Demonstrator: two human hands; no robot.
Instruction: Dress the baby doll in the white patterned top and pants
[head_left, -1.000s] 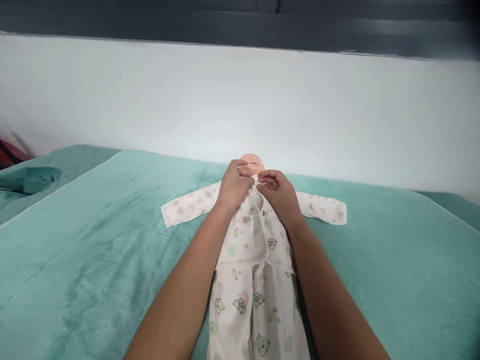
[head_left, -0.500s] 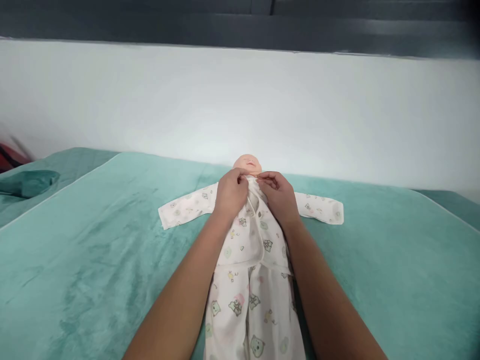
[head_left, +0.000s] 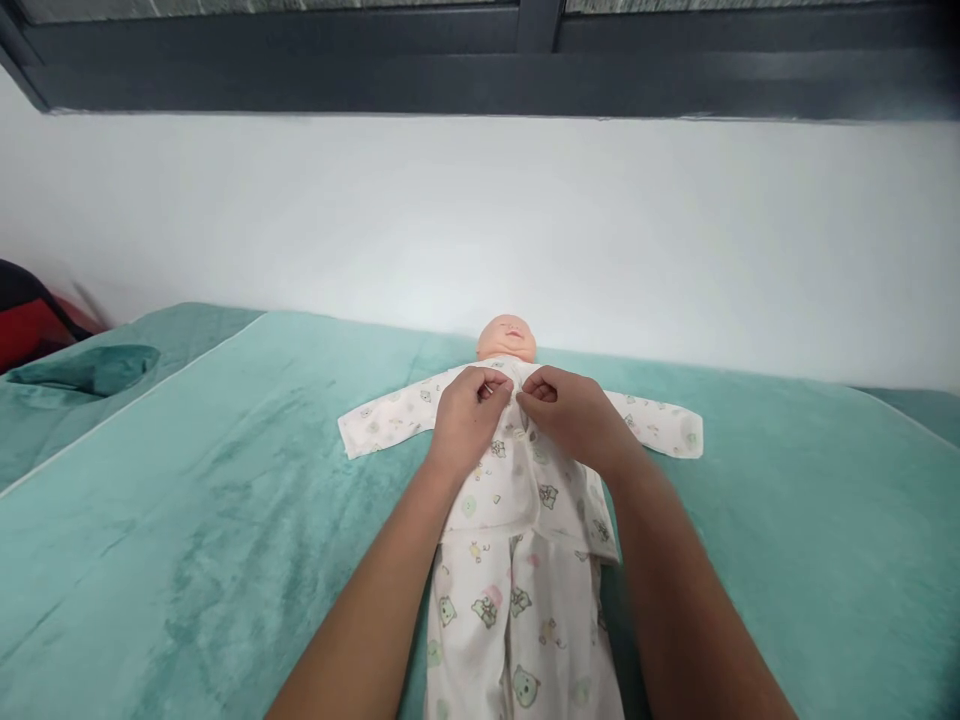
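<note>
A baby doll point(head_left: 507, 338) lies on its back, head towards the wall, dressed in white clothes printed with small bears. Its long-sleeved baby shirt point(head_left: 499, 495) has both sleeves stretched out sideways, and white trousers point(head_left: 480, 620) run down out of view. At the upper chest, my left hand point(head_left: 472, 410) pinches the left front edge of the shirt. My right hand point(head_left: 566, 408) is closed on the opposite edge, its fingertips almost meeting those of the left. The cloth between the fingertips is mostly hidden.
Teal plush bedding point(head_left: 225, 540) spreads under the doll. Behind its head rises a white wall point(head_left: 480, 220), with a dark window frame point(head_left: 300, 75) above. A red and black object point(head_left: 34, 325) sits at the far left, near a fold of bedding point(head_left: 86, 370).
Both hands have come down from the doll's neckline to its upper chest, uncovering the chin and neck. The view has tilted up slightly, showing more of the window frame.
</note>
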